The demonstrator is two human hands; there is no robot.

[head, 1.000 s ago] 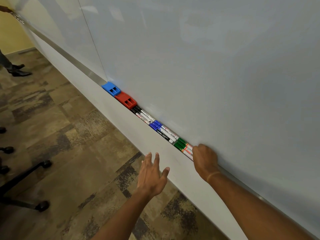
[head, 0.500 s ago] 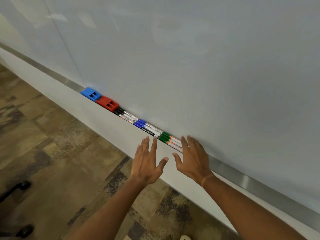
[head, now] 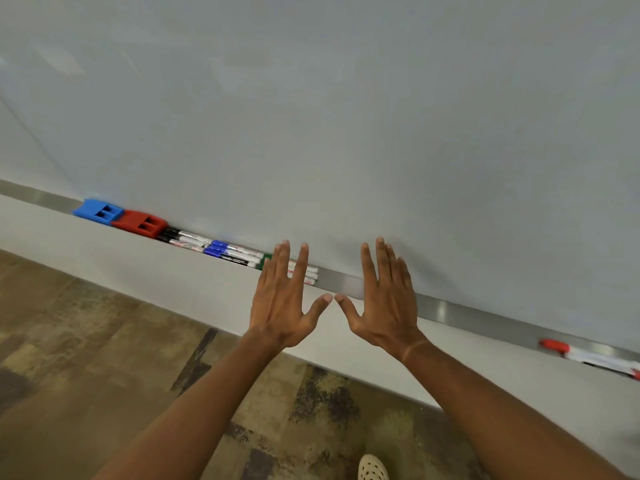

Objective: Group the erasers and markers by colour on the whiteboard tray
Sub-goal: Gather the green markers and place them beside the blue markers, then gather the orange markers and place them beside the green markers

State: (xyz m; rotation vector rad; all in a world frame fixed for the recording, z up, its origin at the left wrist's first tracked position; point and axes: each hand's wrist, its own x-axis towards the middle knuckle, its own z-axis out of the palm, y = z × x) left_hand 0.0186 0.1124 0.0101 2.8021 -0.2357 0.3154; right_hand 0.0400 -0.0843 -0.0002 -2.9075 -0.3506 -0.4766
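1. Pale grey and smooth, a whiteboard (head: 346, 116) fills the upper scene, its glossy face carrying soft reflections; below it runs a plain off-white wall band (head: 104, 265), and mottled brown carpet tiles (head: 86, 358) cover the floor.
2. Along the board's lower edge runs a narrow brushed-metal whiteboard tray (head: 485, 318), slanting from far left to near right.
3. At the tray's far left sits a blocky blue eraser (head: 98, 211) with two dark rectangular slots, touching a red eraser (head: 141, 224) of the same moulded plastic shape.
4. Just right of the erasers lie slim black-capped markers (head: 180, 237) with white barrels, then blue-capped markers (head: 221, 249), laid side by side lengthwise in the tray.
5. Green-capped markers (head: 266, 261) follow, partly hidden behind the left hand; their white barrels show between its fingers.
6. Well apart, at the far right edge, lies a red-capped marker (head: 554, 346), blurred, with at least one more white barrel beside it.
7. The left hand (head: 282, 306), back to the camera, is spread flat with straight fingers (head: 301, 268) in front of the green markers, holding nothing.
8. The right hand (head: 386, 306) mirrors it in front of bare tray, fingers straight and splayed, holding nothing; the two thumb tips nearly meet.
9. Both bare forearms reach up from the bottom of the scene; a pale perforated shoe (head: 372, 467) shows on the carpet below.
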